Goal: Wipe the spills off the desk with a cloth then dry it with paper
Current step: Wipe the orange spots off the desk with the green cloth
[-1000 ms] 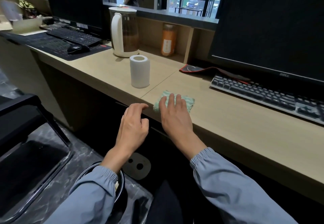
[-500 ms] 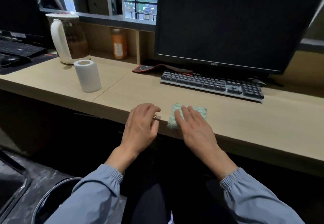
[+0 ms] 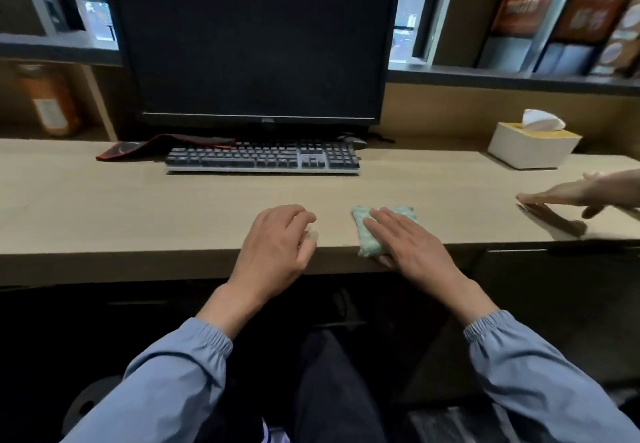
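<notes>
Green, one cloth (image 3: 363,233) sits under the flat right hand (image 3: 412,245); the left hand (image 3: 273,248) rests loosely curled, empty.

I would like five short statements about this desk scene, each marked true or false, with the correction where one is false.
1. The right hand lies flat on the green cloth. True.
2. The green cloth touches the keyboard. False: it lies at the front edge of the desk, apart from the keyboard.
3. The left hand grips the green cloth. False: it rests on the desk beside it and does not touch it.
4. A tissue box stands on the desk at the right. True.
5. The screen of the monitor is dark. True.
</notes>
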`<action>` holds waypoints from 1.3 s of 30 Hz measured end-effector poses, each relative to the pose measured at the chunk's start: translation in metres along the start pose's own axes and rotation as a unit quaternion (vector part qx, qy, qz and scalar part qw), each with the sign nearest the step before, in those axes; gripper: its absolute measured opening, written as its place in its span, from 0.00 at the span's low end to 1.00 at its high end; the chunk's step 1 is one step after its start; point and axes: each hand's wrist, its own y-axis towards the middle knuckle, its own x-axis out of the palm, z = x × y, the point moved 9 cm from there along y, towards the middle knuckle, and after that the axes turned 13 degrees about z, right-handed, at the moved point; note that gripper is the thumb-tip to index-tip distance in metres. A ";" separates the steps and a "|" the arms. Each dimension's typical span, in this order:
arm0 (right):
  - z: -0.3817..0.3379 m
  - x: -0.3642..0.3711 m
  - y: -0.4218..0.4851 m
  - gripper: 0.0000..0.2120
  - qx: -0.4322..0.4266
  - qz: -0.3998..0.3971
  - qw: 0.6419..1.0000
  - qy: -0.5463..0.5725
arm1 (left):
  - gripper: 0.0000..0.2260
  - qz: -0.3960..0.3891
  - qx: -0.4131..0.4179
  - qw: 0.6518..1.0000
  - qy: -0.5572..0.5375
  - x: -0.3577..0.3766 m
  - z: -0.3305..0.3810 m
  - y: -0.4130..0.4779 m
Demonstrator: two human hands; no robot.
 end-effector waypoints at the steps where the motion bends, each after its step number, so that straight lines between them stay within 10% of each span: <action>1: 0.017 -0.003 -0.008 0.35 0.003 -0.007 1.000 0.006 | 0.13 -0.003 0.005 1.000 -0.001 0.008 0.007 0.004; 20: 0.131 -0.015 -0.071 0.28 0.194 -0.095 0.973 0.075 | 0.17 -0.124 -0.031 0.991 0.034 0.083 0.047 0.053; 39: 0.202 0.085 0.072 0.27 0.248 -0.279 0.926 0.048 | 0.19 -0.163 -0.112 0.977 0.079 0.095 -0.012 0.058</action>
